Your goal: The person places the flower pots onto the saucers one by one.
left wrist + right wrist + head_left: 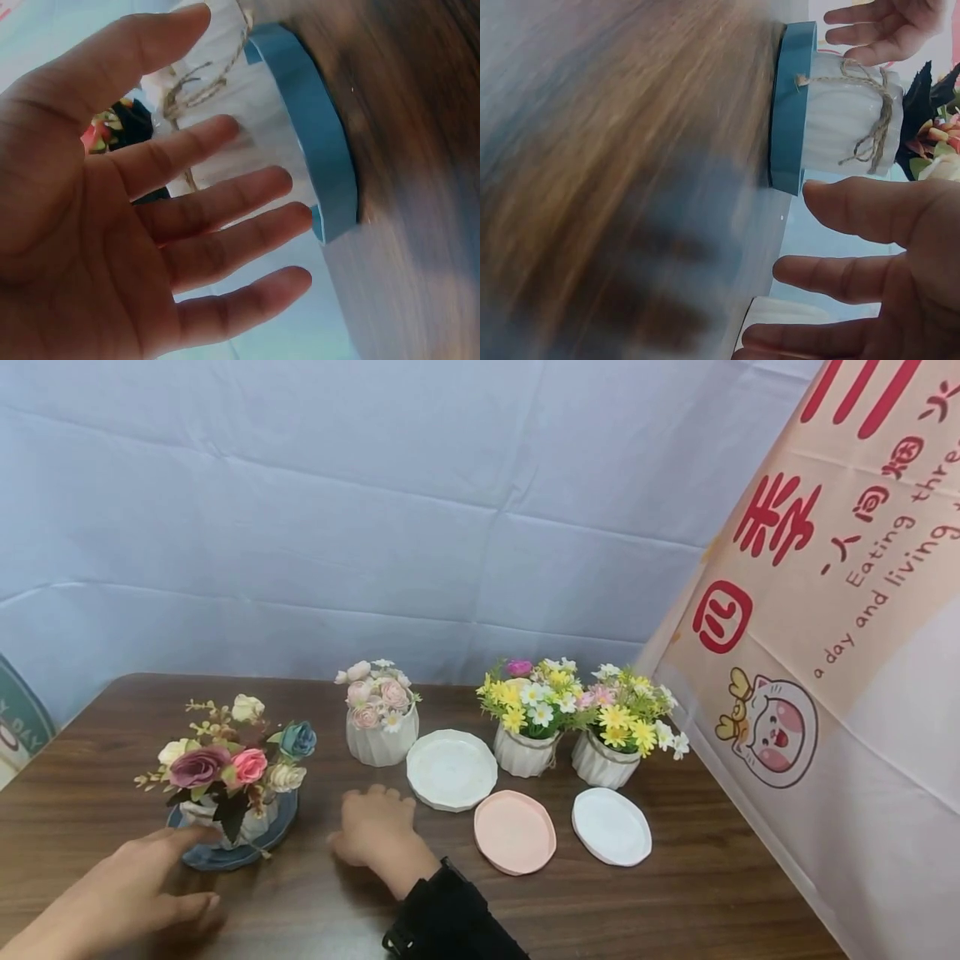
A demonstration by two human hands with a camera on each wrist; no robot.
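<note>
A white ribbed pot (256, 827) of artificial roses (200, 767) stands on a blue saucer (283, 828) at the left of the table; twine (875, 135) is tied around the pot. My left hand (135, 878) is beside the pot, fingers spread and thumb apart, holding nothing. In the left wrist view its fingers overlap the pot and come near the saucer's rim. My right hand (381, 833) hovers low over the table, right of the saucer. The right wrist view shows its thumb and fingers extended, with nothing in them, and the thumb tip near the saucer's edge.
A white pot of pale pink flowers (382, 735) stands at the back, beside a white dish (452, 770). Further right are two pots of yellow and white flowers (527, 752) (603, 762), a pink dish (515, 832) and another white dish (612, 827). A printed cloth (847, 710) hangs at right.
</note>
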